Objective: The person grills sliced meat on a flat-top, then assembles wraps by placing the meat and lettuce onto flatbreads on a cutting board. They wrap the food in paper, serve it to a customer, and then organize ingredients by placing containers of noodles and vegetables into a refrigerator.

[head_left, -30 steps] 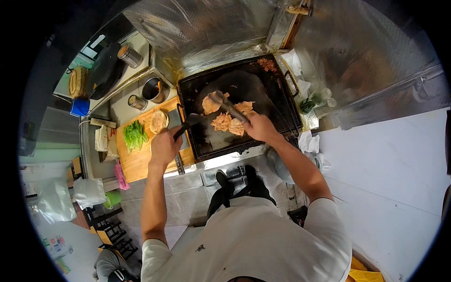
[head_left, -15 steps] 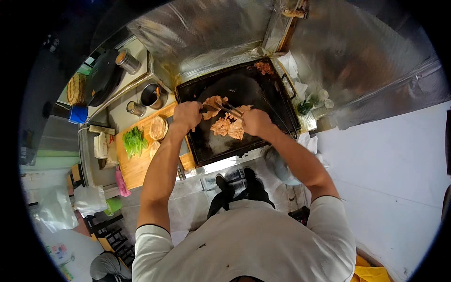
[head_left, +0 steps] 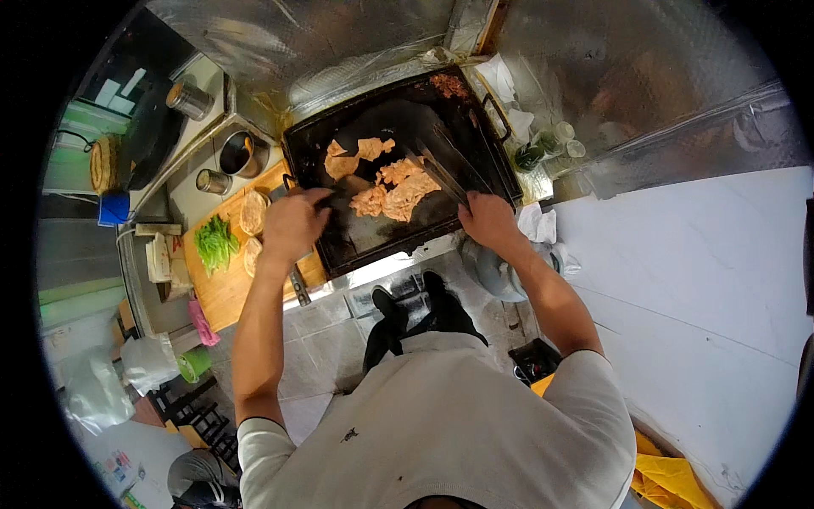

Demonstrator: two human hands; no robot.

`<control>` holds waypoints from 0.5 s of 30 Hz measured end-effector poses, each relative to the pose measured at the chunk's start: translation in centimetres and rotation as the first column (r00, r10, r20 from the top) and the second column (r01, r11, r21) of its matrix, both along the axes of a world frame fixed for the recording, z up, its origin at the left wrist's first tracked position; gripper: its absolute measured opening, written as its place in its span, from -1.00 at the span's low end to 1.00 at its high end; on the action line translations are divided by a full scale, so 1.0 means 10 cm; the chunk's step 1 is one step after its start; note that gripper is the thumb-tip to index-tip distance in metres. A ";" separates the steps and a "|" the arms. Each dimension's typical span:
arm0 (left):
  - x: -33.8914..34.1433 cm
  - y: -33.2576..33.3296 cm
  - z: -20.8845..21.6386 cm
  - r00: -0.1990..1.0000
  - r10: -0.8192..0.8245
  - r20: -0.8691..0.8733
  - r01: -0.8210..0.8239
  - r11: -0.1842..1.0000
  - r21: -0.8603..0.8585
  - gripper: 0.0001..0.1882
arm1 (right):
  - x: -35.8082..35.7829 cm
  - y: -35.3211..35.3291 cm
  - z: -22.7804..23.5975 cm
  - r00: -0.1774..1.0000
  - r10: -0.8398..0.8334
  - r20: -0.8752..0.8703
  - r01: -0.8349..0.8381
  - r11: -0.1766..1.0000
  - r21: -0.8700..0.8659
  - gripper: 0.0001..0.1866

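Note:
My right hand [head_left: 493, 225] is closed around the near end of metal tongs [head_left: 441, 176], which reach over the black griddle [head_left: 373, 253]. Beside the tongs' tips lies a heap of orange-tinted meat slices [head_left: 411, 195]. Flat meat pieces [head_left: 339, 159] lie farther back on the left. My left hand [head_left: 292, 225] is over the griddle's left edge, beside the cutting board. Its fingers are smeared by motion, and a blurred brownish shape lies just past them. Whether it holds anything cannot be made out.
The wooden cutting board [head_left: 222, 299] holds green lettuce [head_left: 216, 244], round bread [head_left: 253, 212] and a knife [head_left: 299, 287]. Behind it are a metal pot [head_left: 254, 165] and a shaker can [head_left: 212, 181]. Dark red bits [head_left: 449, 85] sit in the griddle's far right corner. Bottles [head_left: 547, 142] stand to the right.
My left hand has moved away from the meat to the griddle's left edge. My right hand and the tongs have drawn back toward the near right. The meat slices now lie spread differently.

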State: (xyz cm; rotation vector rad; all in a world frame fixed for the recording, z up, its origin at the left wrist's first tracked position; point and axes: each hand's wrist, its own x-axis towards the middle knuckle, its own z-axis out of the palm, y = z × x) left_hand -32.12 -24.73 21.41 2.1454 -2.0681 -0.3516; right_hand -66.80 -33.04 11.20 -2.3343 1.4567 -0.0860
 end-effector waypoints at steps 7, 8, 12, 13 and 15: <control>-0.93 -0.17 -0.32 0.965 -0.246 0.089 0.212 0.935 0.286 -0.64 | -0.17 0.31 -0.46 0.984 0.047 -0.173 -0.056 0.997 -0.047 -0.76; -0.92 -0.13 -0.32 0.968 -0.237 0.077 0.211 0.943 0.256 -0.66 | -0.20 0.32 -0.46 0.983 0.059 -0.175 -0.067 0.997 -0.041 -0.76; -0.74 0.17 -0.17 0.992 -0.119 0.038 0.115 0.988 0.106 -0.66 | -0.37 0.43 -0.27 0.996 0.046 -0.072 -0.046 0.999 -0.001 -0.76; -0.68 0.24 -0.16 0.998 -0.066 0.016 0.065 0.997 0.049 -0.65 | -0.40 0.45 -0.21 1.000 0.017 -0.020 -0.017 1.000 0.017 -0.76; -0.55 0.31 -0.20 0.997 0.079 -0.026 -0.079 0.997 0.005 -0.62 | -0.35 0.40 -0.19 0.998 0.019 0.063 -0.019 1.000 -0.001 -0.76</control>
